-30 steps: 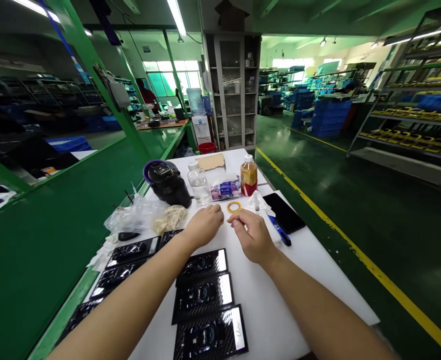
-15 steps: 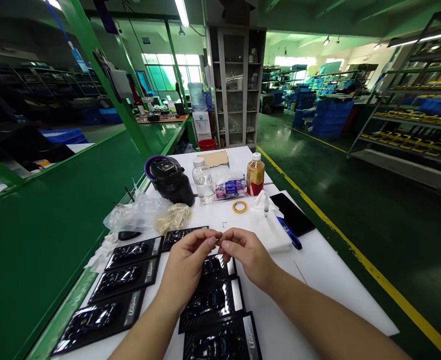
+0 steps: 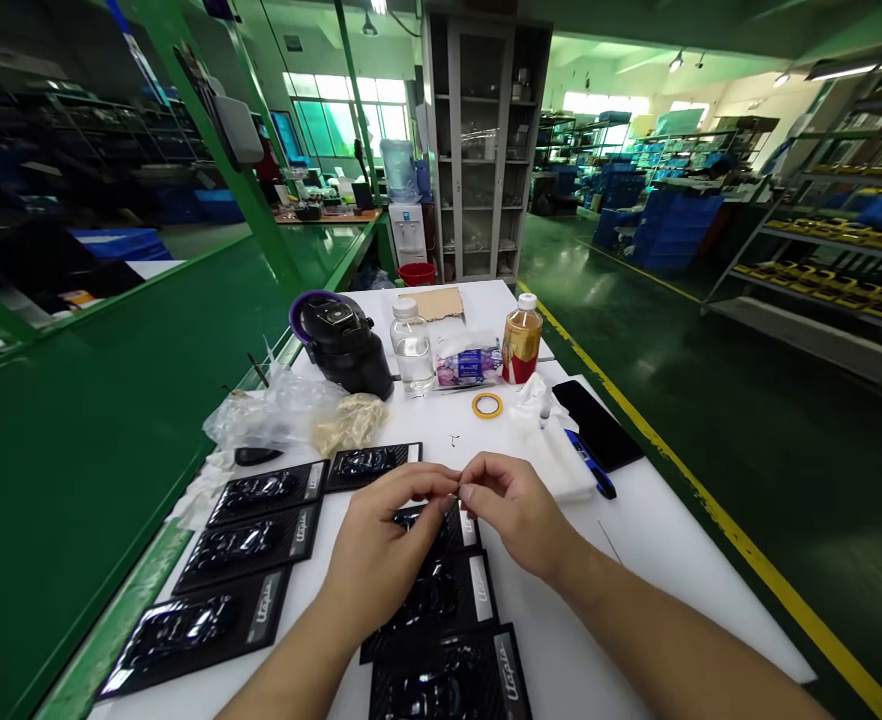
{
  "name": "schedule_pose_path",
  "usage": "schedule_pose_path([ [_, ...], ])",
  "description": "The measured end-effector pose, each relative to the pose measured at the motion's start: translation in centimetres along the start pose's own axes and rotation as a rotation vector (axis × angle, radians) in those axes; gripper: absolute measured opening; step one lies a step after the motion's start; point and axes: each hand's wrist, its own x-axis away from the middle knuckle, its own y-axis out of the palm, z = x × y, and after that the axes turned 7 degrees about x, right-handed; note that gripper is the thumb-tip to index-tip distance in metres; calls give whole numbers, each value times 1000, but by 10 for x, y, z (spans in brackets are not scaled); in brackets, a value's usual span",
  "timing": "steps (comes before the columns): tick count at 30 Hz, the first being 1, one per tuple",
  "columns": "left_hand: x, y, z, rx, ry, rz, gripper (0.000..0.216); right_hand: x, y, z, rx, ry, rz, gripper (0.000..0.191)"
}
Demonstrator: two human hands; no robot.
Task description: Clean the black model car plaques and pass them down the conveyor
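Note:
My left hand (image 3: 385,535) and my right hand (image 3: 512,510) meet fingertip to fingertip above the table. Both are closed in a pinch, and whatever sits between the fingertips is too small to make out. Under and between them lies a column of glossy black panels, each with a raised car shape and a silver label strip; the nearest panel (image 3: 441,690) shows fully lettered. To the left is a second column, with a front panel (image 3: 193,630), a middle panel (image 3: 250,543) and a rear panel (image 3: 268,492). Another panel (image 3: 366,463) lies just beyond my left hand.
Behind stand a black flask (image 3: 351,350), a clear bottle (image 3: 413,350), a wipes pack (image 3: 469,368) and a drink bottle (image 3: 522,340). A tape roll (image 3: 487,405), white cloth (image 3: 565,465), blue cutter (image 3: 591,465) and black tablet (image 3: 598,425) lie at right; plastic bags (image 3: 276,410) at left.
The camera view has shifted slightly, so the scene sits a little differently. My hands stay pinched together, with the left fingers a little more extended.

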Motion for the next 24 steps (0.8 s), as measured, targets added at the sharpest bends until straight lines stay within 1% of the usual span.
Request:
schedule_pose_path([
  [3, 0, 0, 1, 35, -47, -32, 3, 3, 0, -3, 135, -61, 26, 7],
  [7, 0, -3, 3, 11, -69, -100, 14, 5, 1, -7, 307, -154, 53, 8],
  [11, -2, -5, 7, -49, -131, -201, 17, 5, 3, -8, 458, -222, 104, 10],
  [14, -2, -3, 8, -58, -212, -203, 20, 5, 5, -7, 510, -256, 126, 11],
  [16, -2, 0, 8, -20, -249, -184, 23, 4, 5, -6, 464, -212, 129, 11],
  [18, -1, 2, 9, 53, -273, -177, 25, 3, 4, -4, 337, -99, 91, 8],
  [20, -2, 2, 10, 139, -305, -193, 26, 0, 1, -3, 160, 31, 4, 8],
  [22, -2, 1, 11, 203, -339, -226, 27, -3, -2, -1, 8, 129, -93, 9],
  [24, -2, -1, 12, 161, -323, -212, 25, -5, -6, -1, -87, 180, -145, 10],
])
